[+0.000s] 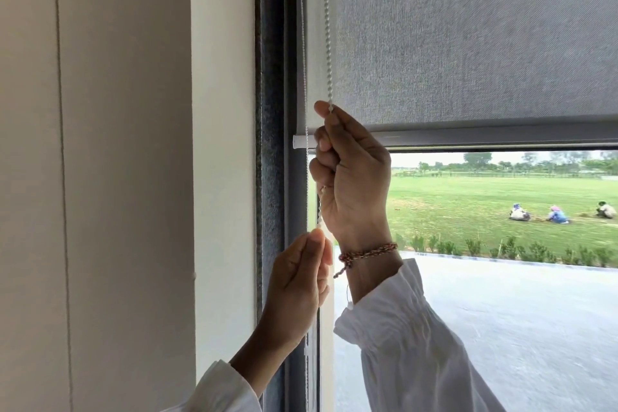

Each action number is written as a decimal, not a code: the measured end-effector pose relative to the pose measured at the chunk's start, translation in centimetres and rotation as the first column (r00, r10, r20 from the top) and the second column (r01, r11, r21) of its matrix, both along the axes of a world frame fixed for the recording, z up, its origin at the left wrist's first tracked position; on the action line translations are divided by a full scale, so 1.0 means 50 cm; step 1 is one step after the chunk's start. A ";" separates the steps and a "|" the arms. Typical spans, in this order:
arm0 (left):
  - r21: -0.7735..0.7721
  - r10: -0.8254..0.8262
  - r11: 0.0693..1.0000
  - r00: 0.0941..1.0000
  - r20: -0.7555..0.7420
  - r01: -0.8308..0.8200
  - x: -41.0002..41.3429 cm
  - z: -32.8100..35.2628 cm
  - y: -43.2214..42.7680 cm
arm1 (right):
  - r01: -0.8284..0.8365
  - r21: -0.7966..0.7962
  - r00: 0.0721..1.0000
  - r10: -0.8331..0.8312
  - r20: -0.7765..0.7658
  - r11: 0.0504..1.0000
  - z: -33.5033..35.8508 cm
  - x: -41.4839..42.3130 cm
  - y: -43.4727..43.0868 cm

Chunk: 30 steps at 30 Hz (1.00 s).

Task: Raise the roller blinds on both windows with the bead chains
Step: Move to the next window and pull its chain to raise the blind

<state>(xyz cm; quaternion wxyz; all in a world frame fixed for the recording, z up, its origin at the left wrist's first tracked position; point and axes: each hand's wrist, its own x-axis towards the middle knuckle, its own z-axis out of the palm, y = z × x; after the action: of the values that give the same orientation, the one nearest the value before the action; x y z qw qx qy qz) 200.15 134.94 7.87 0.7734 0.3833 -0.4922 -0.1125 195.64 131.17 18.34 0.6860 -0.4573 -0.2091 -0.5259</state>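
Observation:
A grey roller blind (468,37) covers the upper part of the window; its bottom bar (501,137) hangs a little above mid-frame. A white bead chain (327,27) drops along the blind's left edge, with a second strand (304,77) just left of it. My right hand (351,174) is closed around the nearer strand, pinching it at the top of the fist beside the bottom bar. My left hand (297,281) sits lower and pinches the chain between thumb and fingers. Both wrists wear white sleeves; the right one has a braided bracelet.
The dark window frame (272,144) and a white wall (220,110) stand to the left, with a cream panel (100,177) beyond. Through the glass below the blind I see a paved area, a lawn and people sitting far off.

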 end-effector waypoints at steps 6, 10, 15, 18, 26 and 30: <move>0.015 0.015 1.000 1.000 0.003 -0.015 0.006 -0.002 0.001 | -0.008 -0.008 1.000 0.008 0.011 1.000 -0.006 0.006 0.007; 0.031 0.028 0.999 1.000 0.014 -0.028 0.005 -0.007 0.004 | -0.017 -0.009 1.000 0.017 0.022 1.000 -0.017 0.008 0.010; 0.041 0.024 0.999 1.000 -0.020 -0.023 0.006 -0.015 0.005 | -0.006 0.007 1.000 0.006 -0.001 1.000 -0.025 0.012 0.008; 0.025 0.017 1.000 1.000 0.004 -0.018 0.008 -0.011 0.002 | 0.005 0.001 1.000 -0.005 -0.005 1.000 -0.017 0.014 0.006; 0.010 0.015 1.000 0.999 0.050 -0.016 0.016 -0.014 -0.007 | -0.004 0.024 1.000 0.004 -0.029 1.000 -0.015 0.027 -0.008; 0.004 0.032 0.999 0.998 0.049 -0.032 0.018 -0.013 -0.010 | 0.007 0.024 1.000 -0.006 -0.027 1.000 -0.016 0.036 -0.014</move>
<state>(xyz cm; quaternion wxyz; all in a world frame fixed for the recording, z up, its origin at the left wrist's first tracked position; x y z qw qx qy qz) 201.04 134.42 7.20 0.7620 0.3956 -0.5045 -0.0918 197.44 130.48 17.52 0.6926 -0.4568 -0.1920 -0.5242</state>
